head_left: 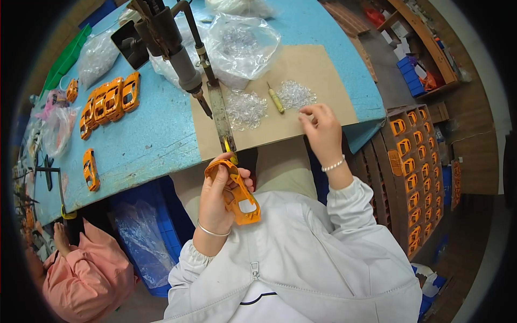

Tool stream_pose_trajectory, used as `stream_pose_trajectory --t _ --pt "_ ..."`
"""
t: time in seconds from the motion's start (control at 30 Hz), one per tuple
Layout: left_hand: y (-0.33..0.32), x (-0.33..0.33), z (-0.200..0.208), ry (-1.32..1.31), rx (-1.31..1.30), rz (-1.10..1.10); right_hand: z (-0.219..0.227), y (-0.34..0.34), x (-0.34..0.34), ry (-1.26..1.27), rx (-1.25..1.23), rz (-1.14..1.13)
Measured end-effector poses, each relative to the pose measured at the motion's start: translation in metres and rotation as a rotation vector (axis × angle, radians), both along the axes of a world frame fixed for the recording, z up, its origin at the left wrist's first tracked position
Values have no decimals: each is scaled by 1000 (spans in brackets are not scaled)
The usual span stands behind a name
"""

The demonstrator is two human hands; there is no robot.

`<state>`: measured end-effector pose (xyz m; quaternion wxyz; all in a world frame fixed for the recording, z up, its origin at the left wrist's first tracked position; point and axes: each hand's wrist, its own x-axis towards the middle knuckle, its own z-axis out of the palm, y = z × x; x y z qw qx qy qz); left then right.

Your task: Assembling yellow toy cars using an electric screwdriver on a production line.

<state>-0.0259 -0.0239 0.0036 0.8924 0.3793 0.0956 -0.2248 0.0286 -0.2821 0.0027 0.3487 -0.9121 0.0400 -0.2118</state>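
Note:
My left hand (211,207) grips an orange toy car body shell (248,218), held tilted in front of my jacket at the table's near edge. Window openings show in the shell. My right hand (325,132) is raised over the near right part of a brown paper sheet (318,62), thumb and fingertips pinched together. Whatever they hold, if anything, is too small to make out. Beyond it lie two heaps of small clear plastic parts, a right heap (295,95) and a left heap (245,110). A thin-tipped tool with a yellowish handle (276,100) rests between them.
A machine with a pointed tip (186,70) overhangs a metal bar (218,113). Clear bags (245,46) sit behind. Orange car shells (110,101) line the blue table's left, with a single shell (90,169) nearer. A shell-filled rack (404,161) stands right; a pink-sleeved person (89,274) sits left.

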Motion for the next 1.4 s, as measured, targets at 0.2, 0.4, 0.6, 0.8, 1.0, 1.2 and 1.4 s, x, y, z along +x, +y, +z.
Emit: stream_pose_trajectory --t 0.2,0.4,0.6,0.8,1.0,1.2,1.4 --pt "-7 0 14 149 -83 69 -29 -22 19 -12 -93 -12" --pt "-3 3 7 137 -72 91 -34 -21 19 -61 -261 -26" --pt "-1 2 4 98 7 118 -28 -31 20 11 -17 85" --pt "-6 2 6 35 83 130 -24 -27 30 143 -90 58" --pt "-9 2 5 13 85 142 -14 -4 12 -188 -252 70" --pt "-14 1 11 -24 22 65 17 72 -31 -176 33 382" --pt "-9 -4 15 -69 9 89 16 82 -32 -254 2 430"
